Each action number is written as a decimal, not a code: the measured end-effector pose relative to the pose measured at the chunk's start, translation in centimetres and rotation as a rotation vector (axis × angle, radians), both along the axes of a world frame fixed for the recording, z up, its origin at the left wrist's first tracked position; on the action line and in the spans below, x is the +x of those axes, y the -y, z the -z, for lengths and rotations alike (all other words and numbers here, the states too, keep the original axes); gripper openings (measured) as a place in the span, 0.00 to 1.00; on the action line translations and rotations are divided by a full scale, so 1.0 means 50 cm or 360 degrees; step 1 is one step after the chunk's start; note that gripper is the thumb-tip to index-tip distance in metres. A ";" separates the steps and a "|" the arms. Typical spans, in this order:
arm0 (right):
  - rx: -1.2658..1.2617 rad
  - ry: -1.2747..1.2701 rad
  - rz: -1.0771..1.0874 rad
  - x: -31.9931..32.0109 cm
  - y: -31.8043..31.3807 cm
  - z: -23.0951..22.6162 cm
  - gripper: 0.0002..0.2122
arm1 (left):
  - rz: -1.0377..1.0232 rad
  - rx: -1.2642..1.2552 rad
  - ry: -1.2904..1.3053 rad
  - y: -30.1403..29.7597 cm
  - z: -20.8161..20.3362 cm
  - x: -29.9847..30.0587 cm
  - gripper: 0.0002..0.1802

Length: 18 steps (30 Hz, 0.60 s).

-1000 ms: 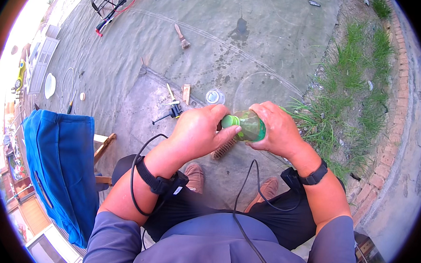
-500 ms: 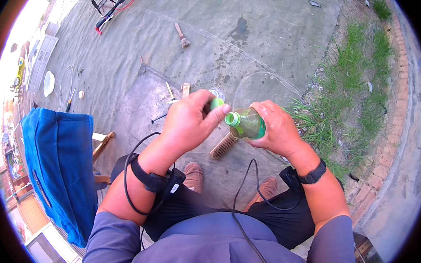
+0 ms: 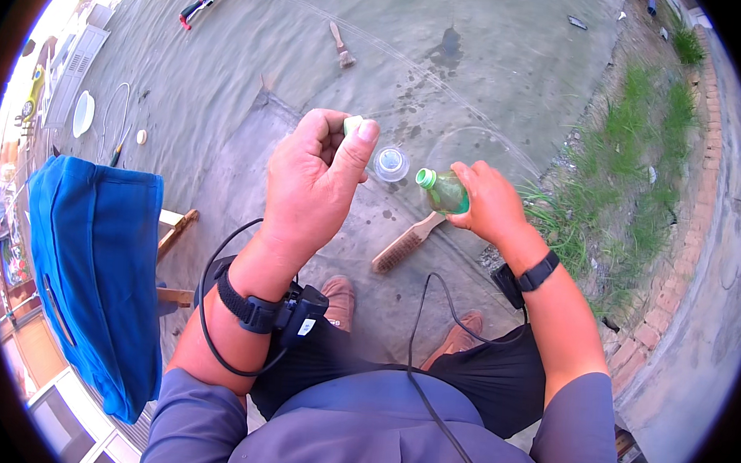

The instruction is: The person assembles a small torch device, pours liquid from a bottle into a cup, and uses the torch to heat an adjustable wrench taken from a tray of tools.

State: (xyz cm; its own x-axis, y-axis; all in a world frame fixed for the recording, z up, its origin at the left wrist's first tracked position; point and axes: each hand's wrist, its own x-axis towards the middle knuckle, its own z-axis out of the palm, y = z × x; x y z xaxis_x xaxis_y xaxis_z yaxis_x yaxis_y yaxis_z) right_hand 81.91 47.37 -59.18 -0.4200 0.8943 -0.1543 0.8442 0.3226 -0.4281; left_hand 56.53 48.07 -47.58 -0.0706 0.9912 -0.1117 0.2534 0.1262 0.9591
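My left hand (image 3: 313,174) is closed, with a pale green bottle cap (image 3: 353,124) pinched between thumb and fingers. A green see-through plastic bottle (image 3: 449,194) is in my right hand (image 3: 491,206), its fingers wrapped round the body. The bottle's uncapped neck leans toward the left. Between the two hands, a round clear plastic container (image 3: 391,163) sits on the ground. A wooden-handled scrub brush (image 3: 403,246) lies below the bottle, bristles facing up. How much liquid the bottle holds, I cannot tell.
A paintbrush (image 3: 342,47) lies farther off on the concrete. To the left, blue cloth (image 3: 96,276) hangs over a wooden frame (image 3: 178,231). A white bowl (image 3: 84,114) stands beyond it. Grass (image 3: 634,161) and a brick edging (image 3: 677,289) run along the right. Black cables (image 3: 420,318) cross my lap.
My left hand has moved up and left, away from the bottle's neck, with the cap. My right hand has carried the bottle slightly farther forward. The clear container is now uncovered.
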 end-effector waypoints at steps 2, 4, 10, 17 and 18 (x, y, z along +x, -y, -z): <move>0.0000 0.0058 -0.0013 -0.009 -0.010 0.014 0.31 | -0.0009 0.0014 0.0011 0.000 -0.001 -0.006 0.16; -0.0037 0.0112 -0.0028 -0.018 -0.020 0.020 0.30 | -0.0028 0.0015 0.0024 0.000 -0.003 -0.011 0.16; -0.0079 0.0203 -0.0039 -0.046 -0.043 0.038 0.31 | -0.0060 0.0012 0.0075 -0.001 -0.010 -0.024 0.15; -0.0184 0.0404 -0.0074 -0.073 -0.062 0.038 0.32 | -0.0069 -0.0002 0.0105 -0.002 -0.009 -0.032 0.16; -0.0200 0.0432 -0.0074 -0.075 -0.064 0.039 0.32 | -0.0070 -0.0003 0.0106 -0.002 -0.011 -0.032 0.16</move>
State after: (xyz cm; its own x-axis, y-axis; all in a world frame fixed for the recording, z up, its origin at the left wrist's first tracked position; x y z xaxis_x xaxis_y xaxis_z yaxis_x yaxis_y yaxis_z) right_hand 78.15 50.60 -61.11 -0.3883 0.8419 -0.3748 0.9188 0.3224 -0.2277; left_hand 54.91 48.17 -47.04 -0.1062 0.9872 -0.1192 0.1833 0.1373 0.9734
